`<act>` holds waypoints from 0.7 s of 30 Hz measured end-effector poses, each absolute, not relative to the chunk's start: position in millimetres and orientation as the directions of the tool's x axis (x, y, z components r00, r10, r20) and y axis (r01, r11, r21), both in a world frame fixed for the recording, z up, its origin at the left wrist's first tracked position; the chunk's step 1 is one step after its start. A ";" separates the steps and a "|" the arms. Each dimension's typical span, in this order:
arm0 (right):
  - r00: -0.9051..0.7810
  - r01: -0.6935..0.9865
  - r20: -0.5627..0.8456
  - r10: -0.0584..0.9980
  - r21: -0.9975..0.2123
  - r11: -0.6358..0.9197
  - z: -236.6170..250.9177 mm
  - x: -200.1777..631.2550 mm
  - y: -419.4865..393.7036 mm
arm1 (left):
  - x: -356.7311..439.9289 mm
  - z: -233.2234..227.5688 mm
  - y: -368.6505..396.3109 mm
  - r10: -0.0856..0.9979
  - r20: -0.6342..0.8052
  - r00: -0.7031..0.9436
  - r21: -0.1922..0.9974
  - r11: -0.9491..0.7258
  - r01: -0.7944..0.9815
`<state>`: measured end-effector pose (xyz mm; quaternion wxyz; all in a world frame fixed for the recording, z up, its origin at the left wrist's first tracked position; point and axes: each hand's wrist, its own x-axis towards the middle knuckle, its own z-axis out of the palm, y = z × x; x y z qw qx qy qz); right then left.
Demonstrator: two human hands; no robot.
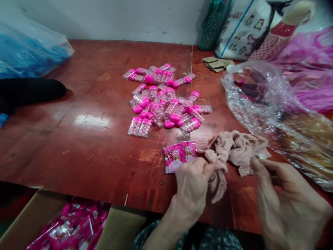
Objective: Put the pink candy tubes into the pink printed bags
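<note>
Crumpled beige cloth (pixel 235 149), lying on the near right part of the red-brown table (pixel 85 139); one end hangs over the near edge. My left hand (pixel 194 184) grips that hanging end, fingers (pixel 208 170) curled together and pinched on the fabric. My right hand (pixel 283 198) rests just right of the cloth, index fingertip (pixel 254 162) touching its near edge, the other fingers loosely bent and slightly apart, holding nothing. Two pink sachets (pixel 179 156) lie just left of the cloth, beside my left hand. Farther off, centre: a heap of clear candy cases with pink caps (pixel 163 100). Right: a crinkled clear plastic bag (pixel 273 104). Below the near edge, left: a cardboard box (pixel 122 229) of pink packets.
</note>
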<state>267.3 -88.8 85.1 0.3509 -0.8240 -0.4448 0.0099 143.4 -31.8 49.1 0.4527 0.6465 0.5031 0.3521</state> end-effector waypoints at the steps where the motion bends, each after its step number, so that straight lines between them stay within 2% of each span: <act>1: 0.604 0.731 0.334 0.724 -0.593 -0.336 85.3 257.4 -84.9 | 132.0 50.5 -32.4 0.979 0.055 0.196 0.923 -0.125 0.365; 3: 0.475 0.720 0.293 0.830 -0.672 -0.175 78.7 232.3 -73.0 | 107.5 49.8 -31.8 0.987 0.155 0.043 0.899 -0.159 0.408; 4: 0.422 0.714 0.243 0.873 -0.683 -0.155 72.3 218.9 -65.9 | 96.1 47.4 -30.6 0.984 0.176 -0.039 0.875 -0.138 0.464; 6: 0.360 0.766 0.119 0.925 -0.604 -0.220 56.3 195.4 -52.9 | 78.5 39.2 -27.4 0.974 0.189 -0.125 0.842 -0.095 0.532; 7: 0.346 0.798 0.093 0.934 -0.553 -0.241 48.5 186.9 -48.0 | 73.1 34.1 -25.9 0.980 0.166 -0.113 0.833 -0.078 0.548; 11: 0.406 0.771 0.091 0.909 -0.567 -0.288 32.4 177.7 -41.2 | 70.5 16.3 -23.6 0.995 0.103 -0.018 0.823 -0.075 0.563; 17: 0.553 0.611 0.048 0.832 -0.702 -0.366 34.8 185.5 -41.6 | 74.1 10.6 -24.7 0.993 0.116 -0.013 0.840 -0.091 0.534; 21: 0.545 0.563 0.045 0.837 -0.760 -0.326 33.2 187.1 -40.1 | 72.7 8.9 -25.7 0.995 0.096 -0.023 0.857 -0.071 0.510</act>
